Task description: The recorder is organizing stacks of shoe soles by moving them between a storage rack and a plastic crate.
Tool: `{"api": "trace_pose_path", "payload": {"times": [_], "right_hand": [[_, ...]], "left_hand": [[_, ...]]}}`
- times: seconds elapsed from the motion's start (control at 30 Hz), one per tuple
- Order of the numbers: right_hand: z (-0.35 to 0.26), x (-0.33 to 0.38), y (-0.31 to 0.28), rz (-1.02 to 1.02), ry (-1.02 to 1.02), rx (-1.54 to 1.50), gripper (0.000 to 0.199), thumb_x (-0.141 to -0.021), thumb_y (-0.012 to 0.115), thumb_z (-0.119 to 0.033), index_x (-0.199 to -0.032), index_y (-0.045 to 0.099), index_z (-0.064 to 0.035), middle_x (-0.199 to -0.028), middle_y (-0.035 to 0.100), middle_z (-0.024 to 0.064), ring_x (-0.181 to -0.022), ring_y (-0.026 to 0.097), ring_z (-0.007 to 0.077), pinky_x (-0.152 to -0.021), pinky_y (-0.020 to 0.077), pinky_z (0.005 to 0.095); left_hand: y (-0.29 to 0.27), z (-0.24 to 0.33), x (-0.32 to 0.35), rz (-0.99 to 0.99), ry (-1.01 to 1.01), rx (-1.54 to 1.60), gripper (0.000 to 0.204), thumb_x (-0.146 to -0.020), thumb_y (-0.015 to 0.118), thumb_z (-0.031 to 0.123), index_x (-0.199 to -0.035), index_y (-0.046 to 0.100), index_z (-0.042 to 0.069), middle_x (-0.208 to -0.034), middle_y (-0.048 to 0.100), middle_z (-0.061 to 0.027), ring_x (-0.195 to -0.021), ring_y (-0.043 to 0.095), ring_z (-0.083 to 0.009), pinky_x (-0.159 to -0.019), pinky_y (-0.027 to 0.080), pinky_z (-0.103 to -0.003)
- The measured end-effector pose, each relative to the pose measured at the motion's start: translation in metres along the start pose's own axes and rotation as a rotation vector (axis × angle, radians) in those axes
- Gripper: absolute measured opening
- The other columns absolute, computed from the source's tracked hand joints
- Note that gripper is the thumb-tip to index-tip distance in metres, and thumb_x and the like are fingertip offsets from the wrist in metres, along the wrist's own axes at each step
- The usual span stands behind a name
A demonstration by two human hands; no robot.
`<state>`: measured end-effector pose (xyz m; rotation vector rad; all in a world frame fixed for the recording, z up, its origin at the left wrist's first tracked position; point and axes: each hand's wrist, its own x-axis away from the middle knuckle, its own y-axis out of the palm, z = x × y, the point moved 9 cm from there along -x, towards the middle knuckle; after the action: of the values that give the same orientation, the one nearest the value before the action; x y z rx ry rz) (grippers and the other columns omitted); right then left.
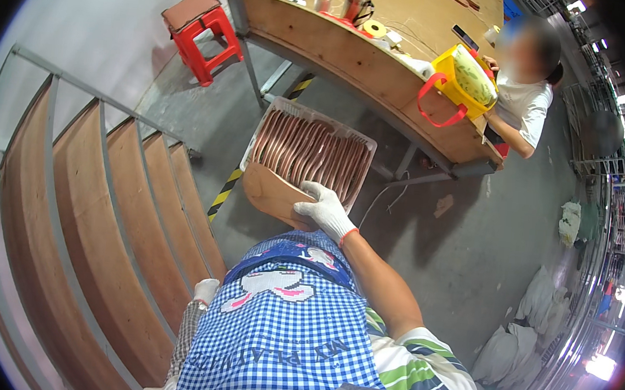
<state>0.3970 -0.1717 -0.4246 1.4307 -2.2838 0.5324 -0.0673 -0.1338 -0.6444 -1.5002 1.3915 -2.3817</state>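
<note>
My right hand (324, 211), in a white knitted glove with an orange cuff, grips the edge of a flat tan piece with a rounded end (277, 192). Its thumb lies on top of the piece, which is in front of my apron. Just beyond it, a white plastic crate (370, 159) on the floor is packed with brown, wavy-edged pieces (309, 146) standing in rows. My left hand (206, 290), also white-gloved, hangs low beside the blue checked apron (277, 340), close to the wooden shelves; its fingers cannot be made out.
Slanted wooden shelves (81, 167) in a metal frame stand on the left. Ahead is a wooden table (340, 49) with a steel cup (357, 2), tape rolls and a yellow basket (460, 78). A person (525, 102) sits at its right. A red stool (207, 41) stands at the back left.
</note>
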Motion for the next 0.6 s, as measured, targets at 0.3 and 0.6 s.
{"api": "trace_pose_path", "payload": {"times": [0.3, 0.6], "right_hand": [[0.02, -0.049, -0.066, 0.183, 0.058, -0.51, 0.058, -0.081, 0.073, -0.001, -0.136, 0.058, 0.008, -0.12, 0.07, 0.0149, -0.101, 0.068, 0.0204, -0.087, 0.0555, 0.0308], [0.068, -0.045, -0.09, 0.207, 0.318, -0.859, 0.056, -0.09, 0.063, -0.006, -0.144, 0.052, 0.0015, -0.128, 0.064, 0.0147, -0.106, 0.068, 0.0277, -0.087, 0.0591, 0.0419]], "left_hand": [[-0.091, -0.012, -0.067, 0.156, -0.5, 1.265, 0.015, -0.093, 0.06, 0.019, -0.082, 0.066, 0.01, -0.066, 0.056, -0.0029, -0.051, 0.053, -0.0151, -0.047, 0.042, -0.031], [-0.193, 0.035, -0.221, 0.27, 0.014, -0.084, 0.018, -0.09, 0.058, 0.019, -0.085, 0.075, 0.014, -0.087, 0.071, -0.0098, -0.095, 0.071, -0.0283, -0.081, 0.057, -0.044]]}}
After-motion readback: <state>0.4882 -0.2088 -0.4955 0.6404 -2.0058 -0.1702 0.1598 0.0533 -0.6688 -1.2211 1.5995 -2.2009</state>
